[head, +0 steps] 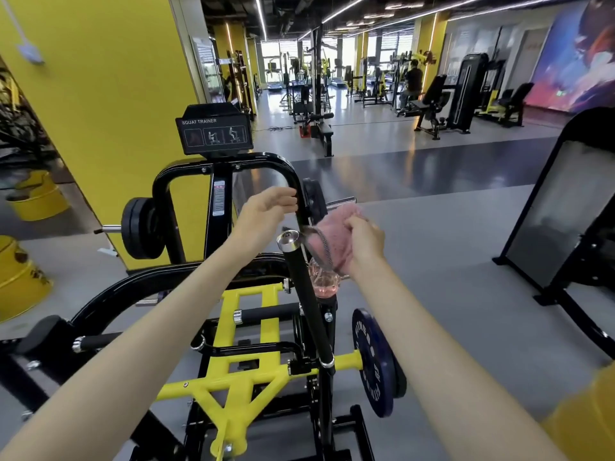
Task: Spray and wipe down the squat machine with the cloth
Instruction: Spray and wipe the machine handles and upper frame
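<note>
The squat machine has a black and yellow frame and fills the lower middle, with a "SQUAT TRAINER" sign on top. My left hand grips the black upper frame tube near its right corner. My right hand holds a bunched pink cloth against the same tube, just right of the black handle bar with a chrome cap. A clear spray bottle with pinkish liquid hangs below my right hand, partly hidden by the handle bar; a dark cord runs up from it to that hand.
Weight plates sit on the machine's left and right pegs. A yellow pillar stands at the left, yellow drums beside it. A black framed pad stands at the right. More gym machines and a person fill the far room.
</note>
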